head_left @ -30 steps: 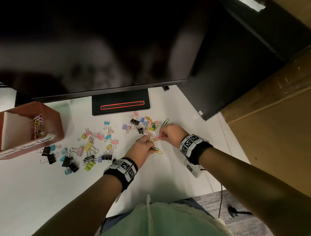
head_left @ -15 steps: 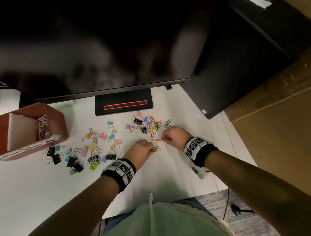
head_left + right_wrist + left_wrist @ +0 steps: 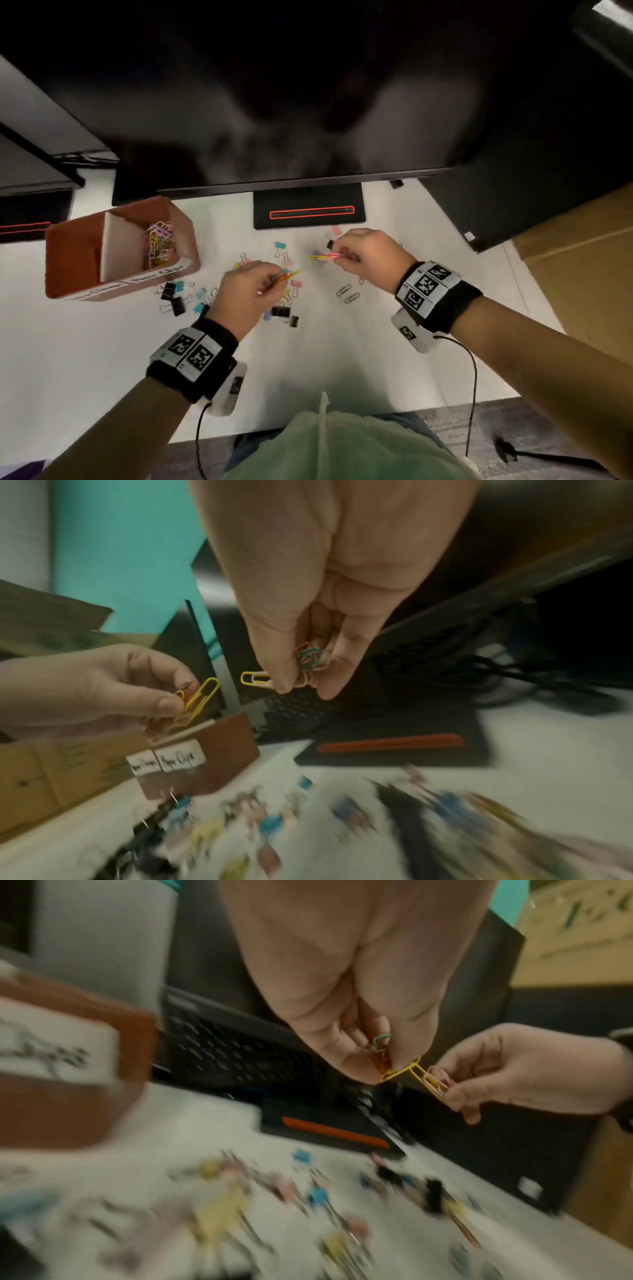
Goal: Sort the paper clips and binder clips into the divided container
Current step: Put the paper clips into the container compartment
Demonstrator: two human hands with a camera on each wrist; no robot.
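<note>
My left hand [image 3: 255,289] is raised over the desk and pinches a few paper clips, a yellow one [image 3: 197,700] sticking out. My right hand [image 3: 356,255] pinches a bunch of coloured paper clips [image 3: 308,661], with a yellow and pink pair [image 3: 323,256] poking out to the left. The brown divided container [image 3: 85,260] stands at the left; its right compartment holds several paper clips [image 3: 159,240]. Coloured and black binder clips [image 3: 174,298] lie scattered on the white desk below the hands. Two loose paper clips [image 3: 347,294] lie near the right wrist.
A monitor [image 3: 274,102] hangs over the back of the desk, with its black base [image 3: 308,212] just behind the hands. A second dark screen [image 3: 513,188] stands at the right. A cable [image 3: 472,377] runs from the right wrist camera over the desk's front edge.
Both hands have lifted off the desk with their paper clips and drawn slightly apart. The head view has swung, so the container now shows closer to the hands.
</note>
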